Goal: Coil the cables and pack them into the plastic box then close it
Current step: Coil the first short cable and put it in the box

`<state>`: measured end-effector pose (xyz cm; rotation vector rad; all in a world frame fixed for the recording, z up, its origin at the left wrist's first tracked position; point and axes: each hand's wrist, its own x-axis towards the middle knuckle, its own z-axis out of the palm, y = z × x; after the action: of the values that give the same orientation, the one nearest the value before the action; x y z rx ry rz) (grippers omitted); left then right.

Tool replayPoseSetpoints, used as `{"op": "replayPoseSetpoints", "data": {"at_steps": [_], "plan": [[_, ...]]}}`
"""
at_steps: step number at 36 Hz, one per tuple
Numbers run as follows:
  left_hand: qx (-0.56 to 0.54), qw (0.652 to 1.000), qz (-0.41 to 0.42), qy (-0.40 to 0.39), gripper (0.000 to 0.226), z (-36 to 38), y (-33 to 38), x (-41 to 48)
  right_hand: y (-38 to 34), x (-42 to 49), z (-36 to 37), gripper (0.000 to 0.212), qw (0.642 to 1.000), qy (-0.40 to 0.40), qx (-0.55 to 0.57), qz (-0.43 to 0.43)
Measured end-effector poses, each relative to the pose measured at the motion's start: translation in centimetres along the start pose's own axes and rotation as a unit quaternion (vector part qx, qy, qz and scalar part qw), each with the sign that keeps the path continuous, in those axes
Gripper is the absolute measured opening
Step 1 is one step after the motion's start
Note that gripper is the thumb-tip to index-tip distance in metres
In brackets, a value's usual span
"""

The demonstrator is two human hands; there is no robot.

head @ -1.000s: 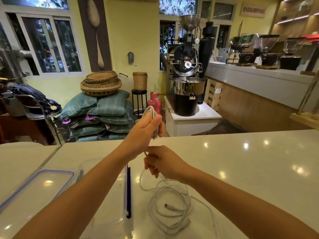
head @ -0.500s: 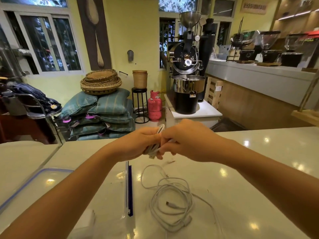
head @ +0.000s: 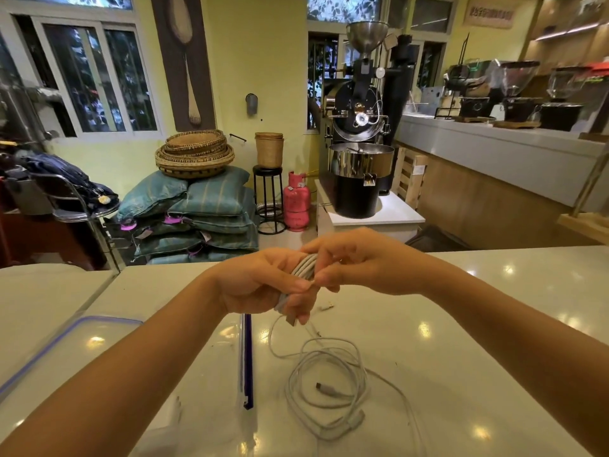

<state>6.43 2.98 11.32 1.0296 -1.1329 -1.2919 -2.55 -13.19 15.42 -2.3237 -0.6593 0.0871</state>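
Glossy pale stone bench (head: 461, 324), speckled with lamp glare. Above it, left hand (head: 260, 285) clenched around a tight bundle of smooth grey-white cable (head: 304, 267), right hand (head: 356, 262) pinching the same bundle's upper loops. Below, loose white cables (head: 329, 384) in slack rings on the bench, beside the clear, blue-edged plastic box (head: 245, 361).

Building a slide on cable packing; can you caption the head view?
Both hands, left hand and right hand, wind a white cable above loose cables on the counter.

White cable bundle (head: 304, 266) held aloft, loose cables (head: 329, 384) on counter, clear box (head: 245, 361) open
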Motion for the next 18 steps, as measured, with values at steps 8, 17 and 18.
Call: {"op": "replayPoseSetpoints", "data": {"at_steps": [8,17,18], "plan": [[-0.015,0.998,-0.028,0.045,0.013,-0.5,-0.4,-0.3,1.5,0.6,0.3,0.012,0.999,0.005,-0.009,0.05],[0.07,0.963,-0.042,0.256,0.012,-0.3,0.2,-0.3,2.9,1.0,-0.8,0.021,0.992,0.002,0.071,0.109],[0.092,0.956,-0.046,0.275,0.012,-0.3,0.2,-0.2,3.1,1.0,-0.9,0.025,0.99,-0.01,0.081,0.115]]}}
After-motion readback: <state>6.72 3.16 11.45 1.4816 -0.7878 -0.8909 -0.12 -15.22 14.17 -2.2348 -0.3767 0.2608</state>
